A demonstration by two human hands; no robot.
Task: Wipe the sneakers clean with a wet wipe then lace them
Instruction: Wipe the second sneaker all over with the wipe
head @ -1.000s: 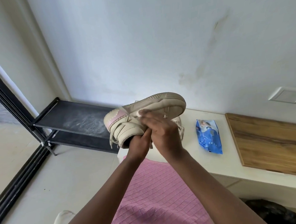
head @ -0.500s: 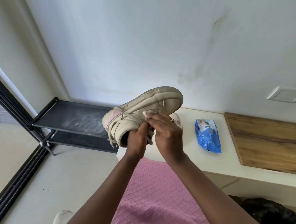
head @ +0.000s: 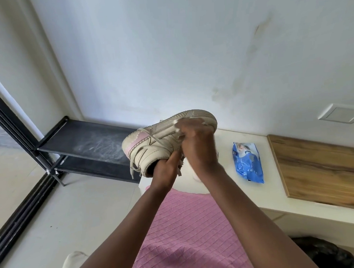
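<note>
A cream sneaker (head: 152, 143) with a pink heel patch is held up in the air on its side, sole facing away and up. My left hand (head: 164, 172) grips it at the ankle opening from below. My right hand (head: 195, 145) presses a white wet wipe (head: 177, 130) against the sneaker's side near the sole; only small bits of the wipe show past the fingers. Loose laces (head: 153, 138) hang across the heel. A blue pack of wet wipes (head: 248, 162) lies on the white counter (head: 227, 184) to the right. The other sneaker is hidden behind my hands.
A wooden board (head: 323, 170) lies on the counter's right part. A black two-tier shoe rack (head: 89, 145) stands on the floor to the left against the wall. A black door frame (head: 14, 195) runs along the far left. Pink cloth (head: 184, 237) covers my lap.
My right hand with the wipe has slid up and along the sneaker's side towards the sole and toe. The sneaker has tilted slightly; my left hand keeps its grip.
</note>
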